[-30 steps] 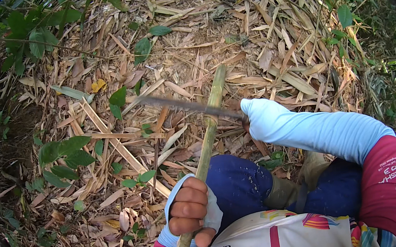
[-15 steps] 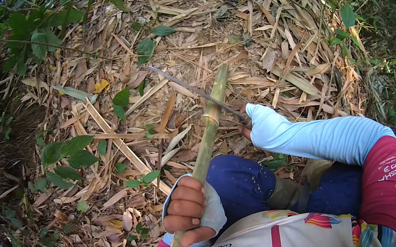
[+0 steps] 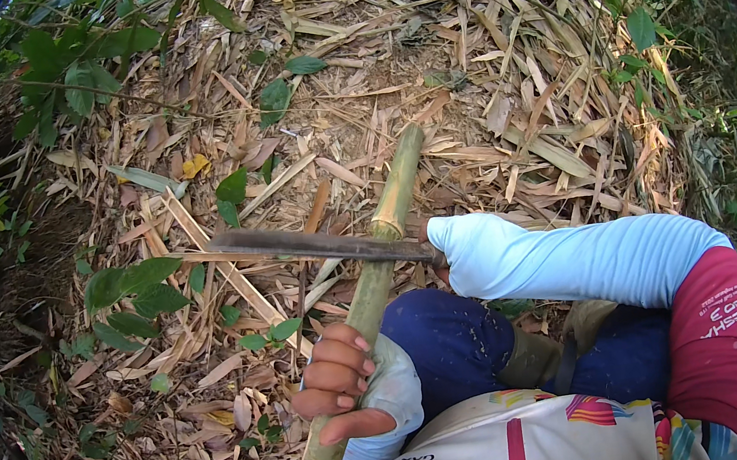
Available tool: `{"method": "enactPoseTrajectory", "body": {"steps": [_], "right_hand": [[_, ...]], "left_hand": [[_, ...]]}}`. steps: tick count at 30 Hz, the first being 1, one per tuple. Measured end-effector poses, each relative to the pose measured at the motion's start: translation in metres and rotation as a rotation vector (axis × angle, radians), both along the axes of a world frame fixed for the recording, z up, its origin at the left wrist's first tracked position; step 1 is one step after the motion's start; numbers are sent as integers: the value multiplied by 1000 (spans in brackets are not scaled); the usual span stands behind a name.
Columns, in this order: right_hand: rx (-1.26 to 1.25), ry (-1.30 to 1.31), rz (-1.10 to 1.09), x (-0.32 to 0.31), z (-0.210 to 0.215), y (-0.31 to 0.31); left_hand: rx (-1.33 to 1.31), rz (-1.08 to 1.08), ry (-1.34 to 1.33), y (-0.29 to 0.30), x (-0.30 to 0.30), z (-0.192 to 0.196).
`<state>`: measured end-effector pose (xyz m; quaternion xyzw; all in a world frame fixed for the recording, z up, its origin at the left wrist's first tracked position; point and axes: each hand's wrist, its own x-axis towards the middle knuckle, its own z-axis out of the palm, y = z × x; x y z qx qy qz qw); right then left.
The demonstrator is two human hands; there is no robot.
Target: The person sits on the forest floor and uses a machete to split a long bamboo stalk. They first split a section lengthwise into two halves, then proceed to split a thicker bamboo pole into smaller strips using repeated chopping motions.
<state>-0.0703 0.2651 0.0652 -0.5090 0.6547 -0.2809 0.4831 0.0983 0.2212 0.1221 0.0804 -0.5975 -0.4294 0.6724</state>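
While I look down from the head camera, closest to me is a pale printed garment at the lower edge, with dark blue trousers (image 3: 445, 350) just above it. My left hand (image 3: 340, 384) is wrapped around the lower part of a green bamboo pole (image 3: 373, 278), its fingers curled over the stalk and its thumb underneath, a pale blue sleeve cuff bunched at the wrist. The pole runs from the bottom edge up and to the right, slanting over my knee and ending in a cut tip above the littered ground. My right hand (image 3: 446, 240) is mostly covered by a light blue sleeve that runs back to a dark red upper sleeve; it is closed on the handle of a long dark machete (image 3: 315, 244). That blade lies almost level, pointing left, and crosses the pole just below a node, touching it. Beyond the blade, dry bamboo leaves and split strips (image 3: 483, 112) cover the ground. Green leafy plants (image 3: 130, 294) grow at the left, and more foliage stands at the far top edge.
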Motion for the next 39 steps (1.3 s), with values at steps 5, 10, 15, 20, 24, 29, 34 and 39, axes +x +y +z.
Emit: {"method": "enactPoseTrajectory", "body": {"steps": [5,10,15,20,24,29,34,39], "right_hand": [[-21,73,-33,-2,-12,-3],[23,80,-69,-3,-17,-2],[-9,76,-24,-5,-13,2],[36,99,2,-9,-8,-4],[3,90,26,-7,-12,-1],[59,114,-22,-9,-3,-4],[2,109,37,-8,-13,1],[-53,128,20,-6,-13,6]], "left_hand": [[-4,14,4,2,0,-1],[5,10,-9,4,-1,-2],[13,-11,-11,2,5,-2],[18,4,-3,2,5,-2],[12,-3,-2,0,4,-2],[3,-14,5,-1,5,-3],[6,-17,-9,-2,8,-2],[-46,-10,-56,-2,9,-3]]}}
